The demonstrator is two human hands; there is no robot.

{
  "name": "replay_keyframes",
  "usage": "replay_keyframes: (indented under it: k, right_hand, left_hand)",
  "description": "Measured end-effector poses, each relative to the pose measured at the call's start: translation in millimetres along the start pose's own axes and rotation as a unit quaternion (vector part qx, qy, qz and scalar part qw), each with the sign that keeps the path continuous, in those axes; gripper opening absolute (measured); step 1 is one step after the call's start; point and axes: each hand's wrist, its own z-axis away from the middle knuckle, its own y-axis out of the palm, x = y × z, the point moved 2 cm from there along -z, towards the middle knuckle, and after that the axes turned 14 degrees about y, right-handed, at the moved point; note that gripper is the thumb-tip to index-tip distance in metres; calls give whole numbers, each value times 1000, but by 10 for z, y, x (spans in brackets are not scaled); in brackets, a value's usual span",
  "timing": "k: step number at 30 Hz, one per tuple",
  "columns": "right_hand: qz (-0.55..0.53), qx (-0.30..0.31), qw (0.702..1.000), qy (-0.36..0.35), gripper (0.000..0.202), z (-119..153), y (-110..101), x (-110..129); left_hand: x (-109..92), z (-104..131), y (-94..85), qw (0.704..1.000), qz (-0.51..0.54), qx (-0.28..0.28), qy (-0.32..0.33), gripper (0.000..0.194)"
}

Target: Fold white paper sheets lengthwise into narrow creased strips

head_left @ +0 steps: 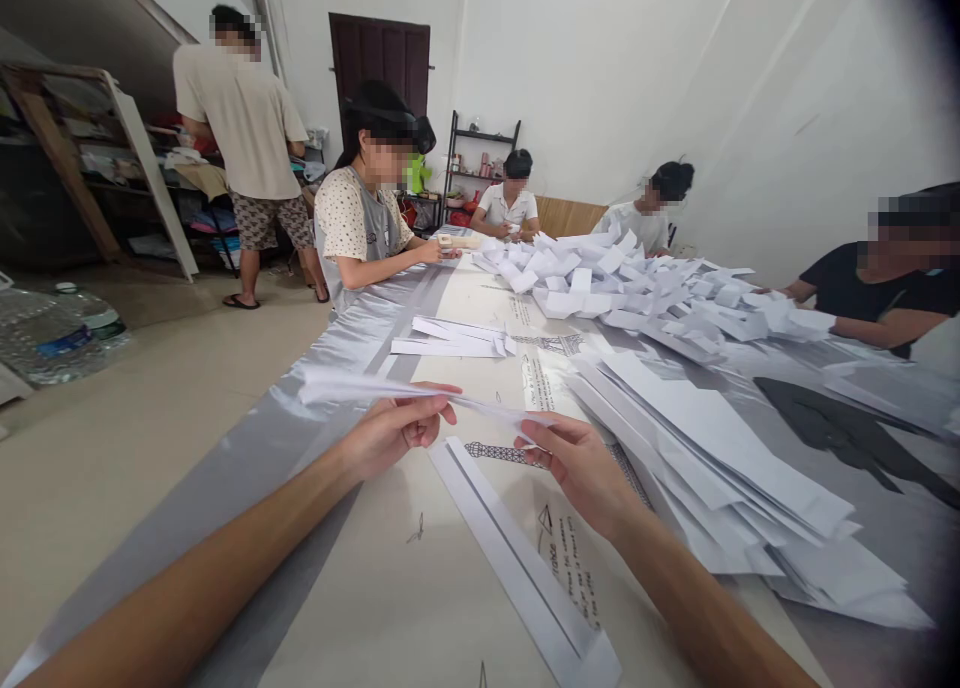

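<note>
Above the table, both my hands hold one long strip of folded white paper. My left hand pinches it near the middle, thumb on top, with a wider part reaching out to the left. At the paper's right end, my right hand grips it between thumb and fingers. Below them a long folded paper strip lies slantwise on the printed tablecloth. Just beyond my hands rest several narrow folded strips. To the right of my right hand is a thick stack of white paper sheets.
A large heap of folded white paper pieces covers the table's far side. A dark flat object lies at the right. Several people sit around the table; another person stands by the shelves. Clear plastic bottles are on the floor at left.
</note>
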Motion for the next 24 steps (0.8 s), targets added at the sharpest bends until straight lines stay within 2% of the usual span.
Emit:
replay_keyframes:
  k: [4, 7, 9, 12, 15, 17, 21, 22, 24]
  right_hand:
    - [-36, -44, 998, -2, 42, -38, -87, -22]
    - [-96, -43, 994, 12, 60, -27, -84, -15]
    - [-112, -10, 994, 17, 62, -6, -40, -5]
    - [-93, 62, 994, 12, 58, 35, 54, 6]
    - [-87, 94, 992, 9, 66, 69, 112, 4]
    - [-93, 88, 992, 1, 74, 78, 108, 10]
    - [-112, 24, 993, -31, 85, 59, 11, 49]
    - [-105, 13, 994, -37, 82, 51, -11, 59]
    - [-70, 9, 997, -44, 62, 36, -28, 70]
  left_hand:
    - [-17, 3, 37, 997, 52, 52, 2, 32]
    - [-23, 12, 72, 995, 49, 82, 11, 34]
    - [-18, 21, 101, 992, 38, 116, 14, 38]
    - [-4, 43, 155, 982, 18, 187, 7, 54]
    - [9, 73, 204, 974, -1, 226, 8, 63]
    - [18, 88, 223, 979, 0, 203, 11, 53]
    - [27, 92, 223, 992, 42, 117, 10, 36]
    - [29, 85, 218, 994, 54, 99, 8, 36]
    - [27, 61, 201, 996, 70, 56, 9, 36]
